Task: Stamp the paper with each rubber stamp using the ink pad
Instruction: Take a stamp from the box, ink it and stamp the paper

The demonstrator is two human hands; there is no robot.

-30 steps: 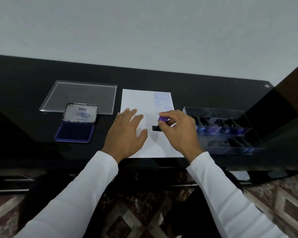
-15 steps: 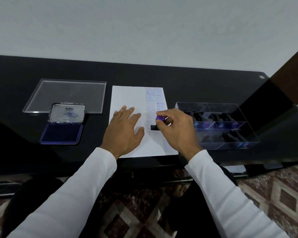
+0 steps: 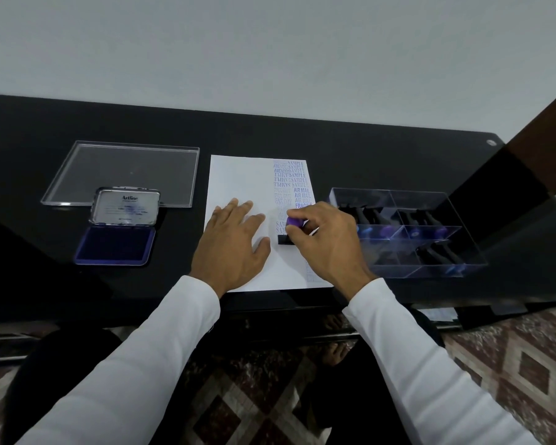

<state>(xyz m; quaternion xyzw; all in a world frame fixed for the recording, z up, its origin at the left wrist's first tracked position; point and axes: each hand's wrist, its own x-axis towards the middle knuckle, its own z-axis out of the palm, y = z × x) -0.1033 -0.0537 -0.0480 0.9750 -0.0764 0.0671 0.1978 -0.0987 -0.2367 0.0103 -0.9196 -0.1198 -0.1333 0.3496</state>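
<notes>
head view, stamp: rubber stamp [image 3: 290,234], purple knob on a black base, base down on the paper [image 3: 238,175] in the right-hand column of prints, just below a SAMPLE print.
right hand: right hand [image 3: 326,244] grasps the stamp, fingertips pinched round the purple knob.
left hand: left hand [image 3: 233,247] lies flat, fingers spread, pinning the sheet beside the stamp.
handling: stamp looks light and rigid, with a small knob; best taken at the knob, pressed straight down to avoid smearing. Paper is thin and would slide on the glossy black table [image 3: 366,149], so it needs the flat hand.
ink pad: open ink pad [image 3: 114,244], lid up, well left of the sheet.
tray: clear compartment tray [image 3: 405,232] right of the sheet holds more stamps; count probably around six, too dark to be sure.
lid: clear flat lid [image 3: 122,171] behind the pad.
change: hands and stamp hold the same spot as half a second ago; only the camera shifts slightly.
</notes>
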